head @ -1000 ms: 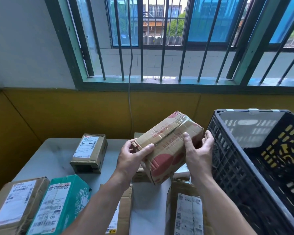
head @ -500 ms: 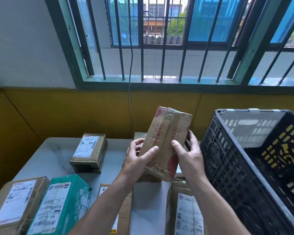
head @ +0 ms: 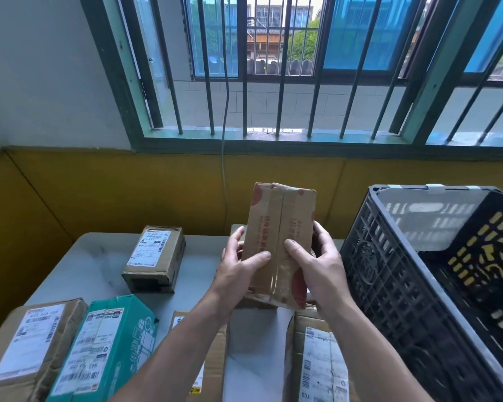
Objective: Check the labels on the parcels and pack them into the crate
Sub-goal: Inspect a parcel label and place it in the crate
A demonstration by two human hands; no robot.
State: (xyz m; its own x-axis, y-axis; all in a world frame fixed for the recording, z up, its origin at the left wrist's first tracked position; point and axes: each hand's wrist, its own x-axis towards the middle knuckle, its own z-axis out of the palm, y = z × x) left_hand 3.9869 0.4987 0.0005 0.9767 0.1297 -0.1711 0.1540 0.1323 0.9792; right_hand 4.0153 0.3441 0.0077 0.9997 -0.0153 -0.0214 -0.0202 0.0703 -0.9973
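Brown cardboard with red print and a taped seam down the middle: the parcel (head: pixel 280 227) stands upright in the air over the table (head: pixel 99 274), just left of the crate (head: pixel 389 285) and not touching it. The left hand (head: pixel 237 275) grips its left edge, with the thumb laid across the front face and the fingers curled round behind. The right hand (head: pixel 320 271) grips the right edge the same way, thumb pressed on the front and fingers wrapped round the back.

The crate is black plastic lattice and stands at the right end of the table, its open top facing the camera. A small brown box (head: pixel 154 256) with a white label lies flat further left, well apart from the hands. Along the near edge lie a brown parcel with a white label (head: pixel 32 343), a green box (head: pixel 108 349) just beside it, a cardboard parcel (head: pixel 212 355) partly hidden by the left forearm, and a labelled parcel (head: pixel 317 364) below the right forearm. A barred window (head: pixel 273 82) fills the wall behind.
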